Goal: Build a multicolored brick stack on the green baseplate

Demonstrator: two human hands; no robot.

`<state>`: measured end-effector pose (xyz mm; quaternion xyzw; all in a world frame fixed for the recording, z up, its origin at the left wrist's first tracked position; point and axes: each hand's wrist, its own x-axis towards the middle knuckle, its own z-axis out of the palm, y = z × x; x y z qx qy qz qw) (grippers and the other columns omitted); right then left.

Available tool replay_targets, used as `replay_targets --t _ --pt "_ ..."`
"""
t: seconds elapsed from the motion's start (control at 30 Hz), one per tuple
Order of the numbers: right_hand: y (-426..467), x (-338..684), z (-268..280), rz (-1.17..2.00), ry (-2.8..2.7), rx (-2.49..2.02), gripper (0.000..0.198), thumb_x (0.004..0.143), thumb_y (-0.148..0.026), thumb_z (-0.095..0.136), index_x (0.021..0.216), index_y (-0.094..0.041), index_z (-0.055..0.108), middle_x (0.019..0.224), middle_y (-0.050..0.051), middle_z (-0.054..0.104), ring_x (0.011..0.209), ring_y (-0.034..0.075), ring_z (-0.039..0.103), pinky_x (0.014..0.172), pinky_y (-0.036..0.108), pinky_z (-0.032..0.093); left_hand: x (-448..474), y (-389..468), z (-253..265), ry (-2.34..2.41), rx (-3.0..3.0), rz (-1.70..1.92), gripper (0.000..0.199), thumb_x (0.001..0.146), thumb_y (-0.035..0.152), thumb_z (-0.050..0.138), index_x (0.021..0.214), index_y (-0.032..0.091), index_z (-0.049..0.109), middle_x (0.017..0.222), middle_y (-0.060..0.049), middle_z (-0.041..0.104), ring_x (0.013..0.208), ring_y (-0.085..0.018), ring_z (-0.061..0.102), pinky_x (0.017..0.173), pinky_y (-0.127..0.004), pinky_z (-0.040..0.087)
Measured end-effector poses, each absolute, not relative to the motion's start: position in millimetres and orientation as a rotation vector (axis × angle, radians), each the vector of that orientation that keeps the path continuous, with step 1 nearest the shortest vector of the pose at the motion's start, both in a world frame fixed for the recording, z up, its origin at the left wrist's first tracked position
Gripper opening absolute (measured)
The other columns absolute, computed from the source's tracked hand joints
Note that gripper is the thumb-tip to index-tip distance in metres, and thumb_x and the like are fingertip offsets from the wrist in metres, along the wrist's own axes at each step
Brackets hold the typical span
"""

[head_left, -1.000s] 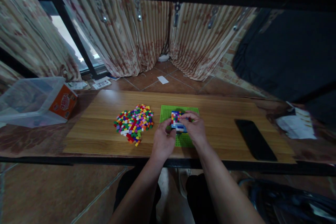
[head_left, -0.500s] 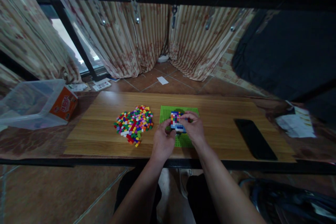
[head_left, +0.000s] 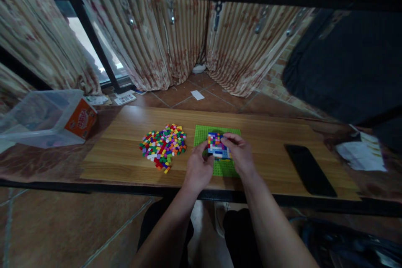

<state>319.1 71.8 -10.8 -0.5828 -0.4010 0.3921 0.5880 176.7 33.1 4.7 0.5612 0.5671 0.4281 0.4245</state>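
Brick block point(head_left: 216, 145), many-coloured toward the far side and mostly blue and white toward the near edge, between both hands and over the green baseplate point(head_left: 225, 170) on the wooden counter point(head_left: 125, 167). Cannot tell whether seated on the studs or held slightly above. Left hand point(head_left: 200, 171) at the block's left side, fingers narrow around the edge, thumb near the close left corner. Right hand point(head_left: 242, 154) at the far right part, thumb and forefinger close together over the top; cannot tell whether pinching a small brick or simply pressing on the block.

Judging from this pose, best to brace low on the left with a firm, even grip, clear of the top studs. Line up edges and studs squarely before any push with the right. Press straight down, over the middle of a piece rather than on a corner, to avoid tilting or popping neighbours loose. Near the rim, back up the pressure from the opposite side. Mind the left wrist beside the heap of loose bricks point(head_left: 163, 145), spread left of the baseplate, just beside but apart.
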Motion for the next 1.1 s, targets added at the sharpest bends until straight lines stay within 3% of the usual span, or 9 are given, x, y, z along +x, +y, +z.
replay_targets --t 0.2,0.53,0.73,1.1 --pt "73 319 -15 0.769 -1.055 -1.447 0.028 0.061 -0.041 0.077 0.081 -0.021 0.074 0.097 0.006 0.071 0.092 0.024 0.064 0.081 0.04 0.052 177 31 3 1.437 1.481 1.062 0.051 0.078 0.01 0.059 0.128 0.017 0.06 0.119 -0.012 0.064 0.098 -0.021 0.064 0.092 -0.037 0.052" --pt "68 320 -17 0.612 -1.184 -1.447 0.019 0.075 -0.036 0.063 0.08 -0.022 0.075 0.104 0.009 0.066 0.103 0.025 0.061 0.097 0.045 0.044 177 31 2 1.466 1.521 1.021 0.056 0.076 0.011 0.059 0.131 0.018 0.057 0.118 -0.012 0.063 0.099 -0.023 0.064 0.096 -0.039 0.05" --pt "51 314 -13 0.363 -1.379 -1.553 0.024 0.082 -0.029 0.054 0.082 -0.021 0.076 0.116 0.012 0.062 0.111 0.027 0.057 0.1 0.047 0.042 178 28 2 1.476 1.544 1.007 0.061 0.076 0.011 0.058 0.137 0.019 0.052 0.123 -0.014 0.062 0.104 -0.025 0.063 0.099 -0.041 0.049" --pt "46 308 -17 0.418 -1.32 -1.543 0.02 0.078 -0.027 0.057 0.082 -0.022 0.076 0.12 0.01 0.062 0.113 0.026 0.057 0.102 0.047 0.041 180 26 3 1.471 1.603 0.91 0.066 0.078 0.007 0.05 0.143 0.014 0.044 0.13 -0.017 0.056 0.106 -0.027 0.062 0.098 -0.042 0.05"
